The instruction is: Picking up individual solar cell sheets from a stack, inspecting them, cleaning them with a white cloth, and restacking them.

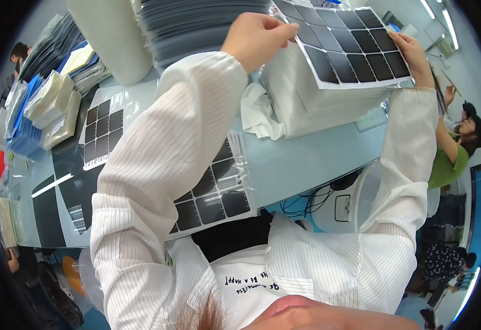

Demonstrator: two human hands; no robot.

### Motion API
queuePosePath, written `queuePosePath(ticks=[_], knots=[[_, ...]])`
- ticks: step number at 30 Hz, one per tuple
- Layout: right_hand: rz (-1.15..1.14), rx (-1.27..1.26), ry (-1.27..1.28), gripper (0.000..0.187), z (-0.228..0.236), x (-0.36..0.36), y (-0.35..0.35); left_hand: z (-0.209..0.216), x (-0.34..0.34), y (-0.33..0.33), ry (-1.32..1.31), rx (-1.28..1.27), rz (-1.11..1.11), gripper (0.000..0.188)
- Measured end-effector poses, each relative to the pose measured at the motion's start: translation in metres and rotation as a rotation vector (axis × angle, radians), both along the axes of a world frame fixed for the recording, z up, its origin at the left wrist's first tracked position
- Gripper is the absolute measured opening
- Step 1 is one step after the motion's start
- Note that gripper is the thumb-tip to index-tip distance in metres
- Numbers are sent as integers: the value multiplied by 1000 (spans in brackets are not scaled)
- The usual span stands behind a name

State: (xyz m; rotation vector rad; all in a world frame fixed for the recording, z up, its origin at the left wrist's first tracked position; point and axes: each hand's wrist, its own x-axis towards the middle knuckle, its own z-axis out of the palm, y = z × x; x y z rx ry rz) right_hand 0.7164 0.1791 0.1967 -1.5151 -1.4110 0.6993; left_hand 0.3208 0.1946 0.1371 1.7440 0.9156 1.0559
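A white-backed sheet of black rounded squares [356,47] is held up at the top right, tilted above a tall white stack [328,110]. My left hand [257,38] is closed in a pinch at the sheet's left edge. At its right edge, my right hand [413,55] grips it, with the fingers partly hidden. A similar sheet of black squares [213,198] lies at the table's front edge, partly covered by my left sleeve. Another such sheet [105,132] lies further left on the table.
A high pile of dark sheets [196,33] stands at the back, beside a thick white roll [111,41]. Crumpled white material [259,113] lies against the white stack. Wrapped bundles [56,113] are heaped at the left. Another person in green [449,157] sits at the right.
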Motion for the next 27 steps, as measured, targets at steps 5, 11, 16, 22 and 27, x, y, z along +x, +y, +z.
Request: queuePosePath(ticks=[5,11,16,22,27], knots=[[-51,-113,-227,26,-10,39,25,-18,9,10,27,78,-18,32],[-24,-121,-112,28,-17,52,25,-53,-56,-20,352,258,-166,36],[62,-66,-86,31,-19,42,31,-93,-106,-44,612,460,-153,26],[64,-120,-99,26,-23,56,38,-118,-122,-51,674,473,-69,34],[41,-108,-172,28,-24,61,38,-131,-117,-56,731,435,-61,45]])
